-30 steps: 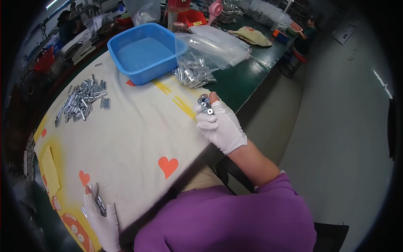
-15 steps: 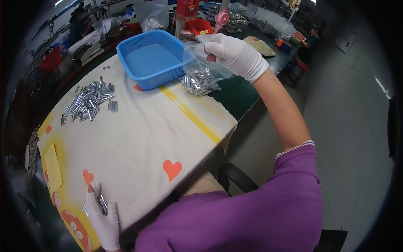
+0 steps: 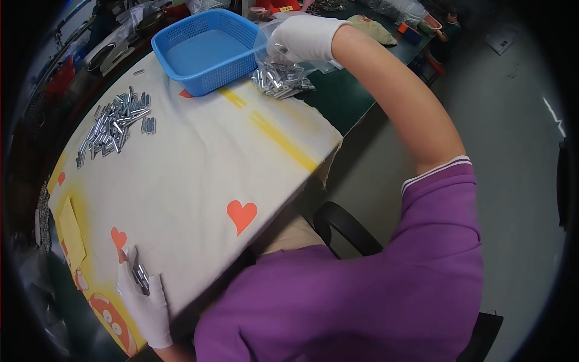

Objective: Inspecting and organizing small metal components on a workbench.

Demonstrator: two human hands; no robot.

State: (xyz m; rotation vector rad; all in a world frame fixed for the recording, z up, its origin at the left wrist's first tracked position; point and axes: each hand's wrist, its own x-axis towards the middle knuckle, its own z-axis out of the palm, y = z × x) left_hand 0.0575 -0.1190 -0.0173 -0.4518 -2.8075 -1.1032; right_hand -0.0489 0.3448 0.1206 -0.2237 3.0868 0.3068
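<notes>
My left hand [image 3: 148,304], in a white glove with bare fingertips, lies on the cloth at the lower left. Its fingers are stretched out with the thumb apart. Several short shiny metal pins [image 3: 142,277] rest between thumb and fingers. At the far side my right hand [image 3: 307,37], also gloved, reaches down into the mouth of a clear plastic bag [image 3: 324,65]. Metal pins [image 3: 280,82] of the same kind fill the bottom of the bag. Its fingers are hidden behind the hand and the crumpled plastic, so their grip does not show.
A blue plastic basket [image 3: 211,81] stands left of the bag. A loose pile of metal pins [image 3: 113,125] lies on the pale tablecloth [image 3: 181,181] at the left. Along the left edge is a yellow paper [image 3: 73,232]. A person [image 3: 446,37] sits at the far right.
My right hand has gone from holding up the bag's rim to reaching down into its mouth. My left hand stays by its metal pins. The whole view has shifted slightly.
</notes>
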